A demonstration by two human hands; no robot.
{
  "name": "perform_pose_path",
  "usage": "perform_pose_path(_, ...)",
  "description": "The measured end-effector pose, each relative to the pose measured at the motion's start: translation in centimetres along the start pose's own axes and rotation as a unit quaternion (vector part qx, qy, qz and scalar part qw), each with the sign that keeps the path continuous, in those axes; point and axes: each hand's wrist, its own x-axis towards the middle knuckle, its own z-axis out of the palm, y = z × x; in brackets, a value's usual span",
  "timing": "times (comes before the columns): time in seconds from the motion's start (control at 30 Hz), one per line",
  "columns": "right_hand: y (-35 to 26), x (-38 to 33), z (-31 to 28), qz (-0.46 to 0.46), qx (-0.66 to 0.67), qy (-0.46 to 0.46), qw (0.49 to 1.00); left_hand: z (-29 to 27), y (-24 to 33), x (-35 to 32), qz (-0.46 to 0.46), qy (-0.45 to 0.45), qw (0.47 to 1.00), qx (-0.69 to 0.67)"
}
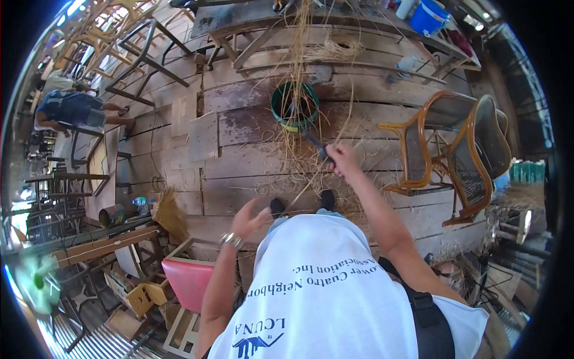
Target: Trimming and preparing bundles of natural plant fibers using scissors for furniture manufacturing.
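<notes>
By the bucket [275,105], R grip [342,160] closed round dark tool [321,152]; L grip [250,220] blurred, can't tell its hold; bucket prob. gathers strands [299,51].

We are counting one long wooden workbench [239,15]; on its right end, one blue pail [429,18]. Nearer than the workbench, rightward, we are noting brown curved-frame seating [469,182]. Left of the workbench, we are finding one person in blue [66,110]; nearer and leftward, one red padded seat [190,280].

green bucket [275,110]; tan strands [297,54]; dark tool [323,153]; white shirt [347,314]
</notes>
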Motion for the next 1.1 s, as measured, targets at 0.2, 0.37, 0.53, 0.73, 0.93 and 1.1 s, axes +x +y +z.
perform_pose_path(0.2,3.2,-0.9,6.8,-0.153,-0.165,0.014,0.974,5.2,6.7,5.8,-0.080,-0.069,0.980,-0.171)
perform_pose_path(0.37,3.3,-0.9,7.0,-0.085,-0.129,0.007,0.988,6.0,6.7,4.8,0.061,0.165,0.982,0.067)
perform_pose_path(0.53,1.0,0.0,-6.8,0.014,0.002,0.190,0.982,-1.7,7.8,-7.3,0.088,0.115,0.989,-0.016)
perform_pose_path(0.73,-1.0,-1.4,-12.3,-0.003,-0.001,0.170,0.985,-9.4,-3.4,-13.8,-0.072,0.042,0.979,0.189)
perform_pose_path(0.93,-0.4,-1.0,-0.7,-0.023,0.004,0.073,0.997,-6.2,-0.4,-6.6,0.021,0.178,0.983,0.049)
perform_pose_path(1.1,1.1,-1.2,5.9,-0.035,-0.024,0.024,0.999,2.7,5.4,1.7,0.079,0.053,0.992,-0.084)
